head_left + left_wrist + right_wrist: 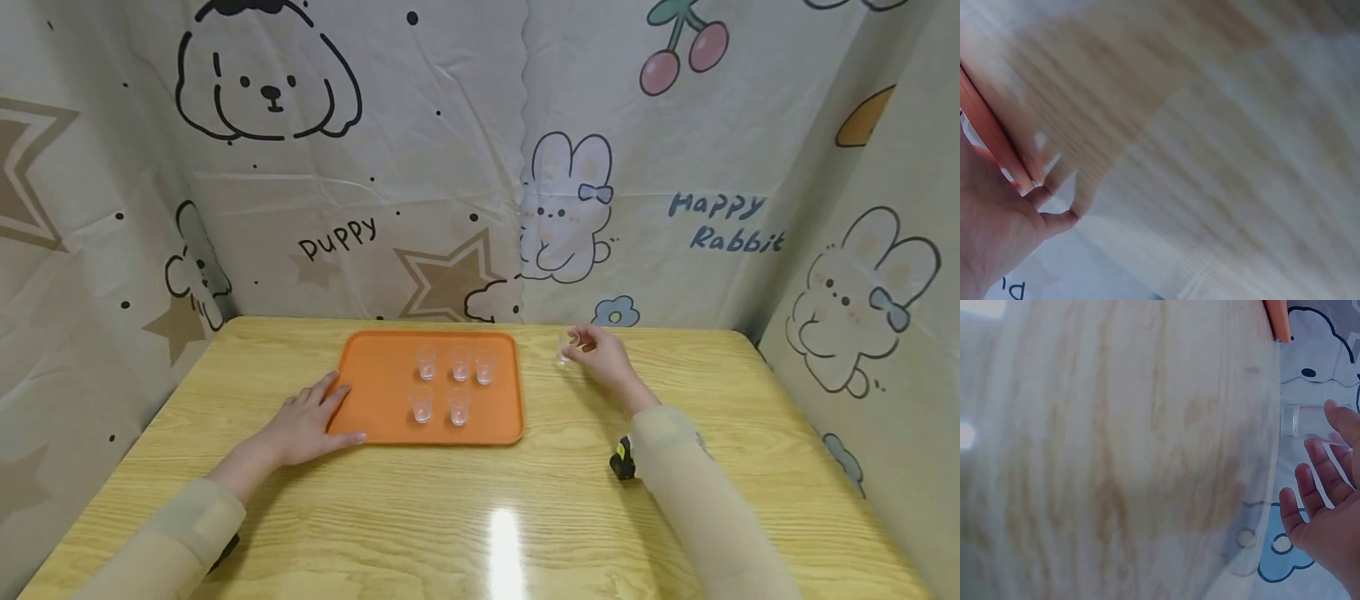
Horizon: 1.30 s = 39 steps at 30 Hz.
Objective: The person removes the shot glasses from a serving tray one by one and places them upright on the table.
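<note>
Orange rectangular tray [382,375]: brace with loosely spread left hand [303,427], keeping small transparent cup [1310,421] upright in light pinch of right hand [604,358].

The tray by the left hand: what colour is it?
Plain orange; the tray shows best in the head view.

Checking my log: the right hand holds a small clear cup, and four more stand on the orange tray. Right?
Not four: the head view shows five small clear cups standing on the orange tray, while the right hand holds another cup.
</note>
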Motion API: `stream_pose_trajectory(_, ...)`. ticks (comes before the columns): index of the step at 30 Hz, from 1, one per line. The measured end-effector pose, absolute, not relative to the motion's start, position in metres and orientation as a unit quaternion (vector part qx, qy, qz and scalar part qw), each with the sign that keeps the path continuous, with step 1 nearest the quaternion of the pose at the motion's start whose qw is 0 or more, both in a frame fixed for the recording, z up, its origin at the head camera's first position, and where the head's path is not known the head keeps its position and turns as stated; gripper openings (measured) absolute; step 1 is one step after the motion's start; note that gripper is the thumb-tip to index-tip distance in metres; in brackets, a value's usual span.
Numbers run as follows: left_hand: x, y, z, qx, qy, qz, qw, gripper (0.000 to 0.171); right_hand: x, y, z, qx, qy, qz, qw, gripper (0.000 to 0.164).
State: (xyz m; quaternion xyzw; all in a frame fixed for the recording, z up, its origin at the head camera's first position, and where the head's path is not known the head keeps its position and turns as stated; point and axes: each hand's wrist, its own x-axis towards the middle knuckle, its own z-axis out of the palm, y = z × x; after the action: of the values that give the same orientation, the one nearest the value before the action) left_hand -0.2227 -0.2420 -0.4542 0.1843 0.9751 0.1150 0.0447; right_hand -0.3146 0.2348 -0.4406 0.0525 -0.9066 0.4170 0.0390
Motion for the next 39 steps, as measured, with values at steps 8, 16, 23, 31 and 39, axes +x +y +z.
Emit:
stream_pose_trajectory(8, -0.223, -0.242, -0.452, 0.183, 0.975, 0.111, 0.052, 0.098, -0.317, 0.239, -0.45, 0.065, -0.913, 0.401, 0.049, 0.038)
stream_pose_trajectory(16, -0.225, -0.242, -0.451, 0.181, 0.975, 0.112, 0.059, 0.1, -0.316, 0.239, -0.451, 0.064, -0.917, 0.392, 0.039, 0.042)
stream_pose_trajectory(23, -0.225, -0.243, -0.452, 0.179, 0.975, 0.113, 0.066, 0.101, -0.309, 0.24, -0.434, 0.06, -0.918, 0.393, 0.007, 0.056)
stream_pose_trajectory(31, -0.225, -0.245, -0.455, 0.18, 0.976, 0.11, 0.062, 0.102, -0.3, 0.233, -0.394, 0.059, -0.915, 0.399, 0.01, 0.058)
stream_pose_trajectory(39, -0.226, -0.244, -0.456, 0.178, 0.975, 0.116, 0.061, 0.101, -0.283, 0.217, -0.365, 0.074, -0.893, 0.443, 0.015, 0.057)
